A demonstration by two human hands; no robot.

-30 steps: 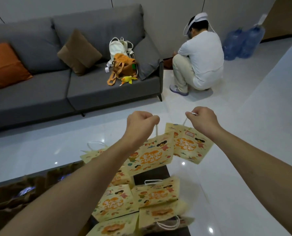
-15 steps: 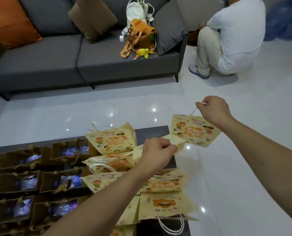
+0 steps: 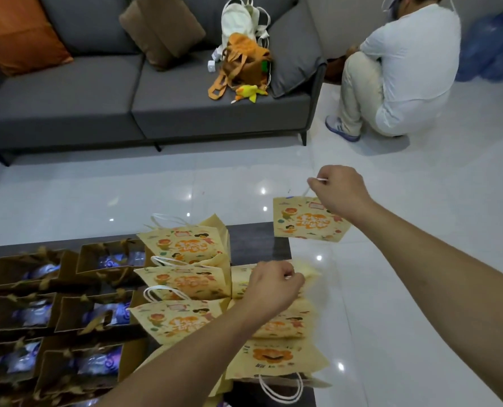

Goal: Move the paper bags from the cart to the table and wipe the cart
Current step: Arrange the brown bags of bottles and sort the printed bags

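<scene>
- Dark table [image 3: 253,242]: printed paper bags [image 3: 185,277] lie overlapping along its right edge.
- Right hand [image 3: 342,190], fingers curled, pinches the handle of a paper bag [image 3: 309,220] hanging beyond the table's right edge.
- Left hand [image 3: 270,286] grips a blurred bag [image 3: 304,271] at that edge.

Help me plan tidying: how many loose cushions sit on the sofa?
3: orange cushion at left, brown cushion in the middle, grey cushion against the right arm. More may hide beyond the left frame edge.
</scene>
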